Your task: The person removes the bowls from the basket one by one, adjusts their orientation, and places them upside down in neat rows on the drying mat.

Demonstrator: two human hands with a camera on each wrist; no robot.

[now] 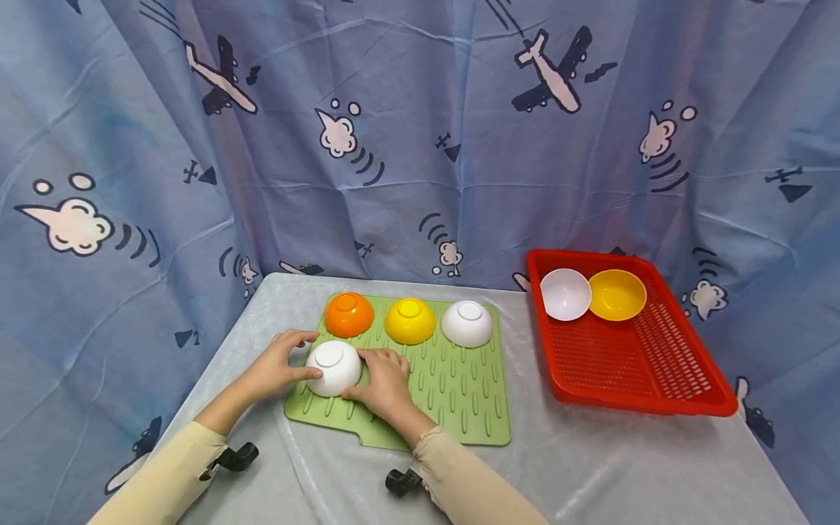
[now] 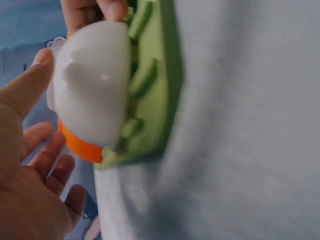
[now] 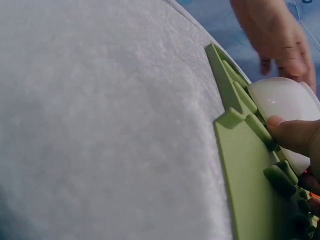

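— What does your right grip [image 1: 383, 383] hold?
— The white bowl [image 1: 336, 373], pinched near its rim, presumably to steady it, upturned at the mat's [image 1: 453, 408] front left.
— Your left grip [image 1: 272, 368]?
— Spread wide beside the bowl, perhaps as a guard.
— Beyond?
— An orange bowl [image 1: 349, 319], yellow bowl [image 1: 410, 322] and second white bowl [image 1: 467, 326] in a row, rims down, likely for stability.

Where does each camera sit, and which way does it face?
Head: on the person's head, facing forward and down at the green mat and red basket; both sleeves, left hand and right hand show.
Left wrist: on that wrist, facing the held white bowl; the left hand shows, with right fingers at top.
Right wrist: on that wrist, facing the tabletop and the same bowl; right thumb shows, left hand beyond.
Shared: both wrist views show that bowl and the mat.
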